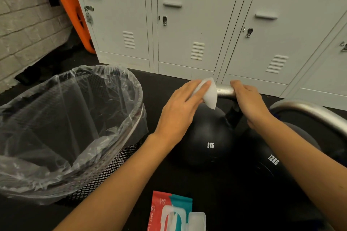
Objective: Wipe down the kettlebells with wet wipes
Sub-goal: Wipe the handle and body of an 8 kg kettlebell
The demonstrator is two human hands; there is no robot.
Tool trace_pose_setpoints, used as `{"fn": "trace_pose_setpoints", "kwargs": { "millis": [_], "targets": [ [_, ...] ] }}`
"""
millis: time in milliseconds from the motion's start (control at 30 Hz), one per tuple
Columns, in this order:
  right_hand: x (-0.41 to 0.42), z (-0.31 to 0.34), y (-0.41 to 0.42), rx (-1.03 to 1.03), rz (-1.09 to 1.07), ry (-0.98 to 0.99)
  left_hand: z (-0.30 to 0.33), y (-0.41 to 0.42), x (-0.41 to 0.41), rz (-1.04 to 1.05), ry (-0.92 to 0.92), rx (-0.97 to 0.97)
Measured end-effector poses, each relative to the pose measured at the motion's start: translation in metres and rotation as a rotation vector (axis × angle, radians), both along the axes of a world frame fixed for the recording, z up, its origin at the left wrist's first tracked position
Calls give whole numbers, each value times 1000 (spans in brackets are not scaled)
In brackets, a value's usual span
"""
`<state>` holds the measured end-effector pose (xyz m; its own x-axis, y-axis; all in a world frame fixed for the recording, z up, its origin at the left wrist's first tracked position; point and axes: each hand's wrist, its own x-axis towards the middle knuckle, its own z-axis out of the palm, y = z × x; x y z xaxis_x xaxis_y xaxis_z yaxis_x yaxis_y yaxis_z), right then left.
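Wiping the handle of the 8KG kettlebell (208, 137) is, in our judgement, the step in hand. We see its steel handle (225, 91) running crosswise between our two hands, its long axis left to right, above the black ball that sits on the dark floor.

Our left hand (180, 107) lies over the left end of that handle with fingers nearly straight, pressing a folded white wet wipe (207, 92) against the metal; the wipe hangs down just past the fingertips. Our right hand (249, 101) is curled round the right end of the same handle and steadies the bell. The bare stretch of handle lies immediately to the right of the left hand's fingertips, so we judge that the coming stroke travels along the bar toward the right hand.

Just beyond the right forearm stands the 12KG kettlebell (272, 161), touching or nearly touching the first; its own steel handle (315, 112) arcs off to the right. Near the left forearm, on its outer side, stands a mesh bin (105, 172) lined with a clear bag. Between the forearms, close to us, lies the wet-wipe pack (169, 210) with its lid flipped up. Grey lockers (187, 24) stand behind.
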<state>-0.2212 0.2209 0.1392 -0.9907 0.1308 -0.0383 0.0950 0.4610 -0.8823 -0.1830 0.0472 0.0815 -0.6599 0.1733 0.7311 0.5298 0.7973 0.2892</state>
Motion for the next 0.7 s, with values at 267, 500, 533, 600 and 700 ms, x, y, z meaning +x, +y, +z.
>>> {"fn": "trace_pose_setpoints", "kwargs": {
  "millis": [267, 500, 533, 600, 700],
  "targets": [
    [0, 4, 5, -19, 29, -41, -19, -12, 20, -4, -291, 318],
    [0, 17, 17, -215, -68, 62, 11, -3, 8, 47, -265, 179],
    [1, 21, 17, -194, -85, 109, 17, 0, 6, 46, -268, 148],
    [5, 30, 15, -162, -84, 234, 27, 6, 1, 40, -283, 108],
    [19, 45, 4, -91, 46, 482, 42, 16, -7, 9, -333, 127]
  ]
}}
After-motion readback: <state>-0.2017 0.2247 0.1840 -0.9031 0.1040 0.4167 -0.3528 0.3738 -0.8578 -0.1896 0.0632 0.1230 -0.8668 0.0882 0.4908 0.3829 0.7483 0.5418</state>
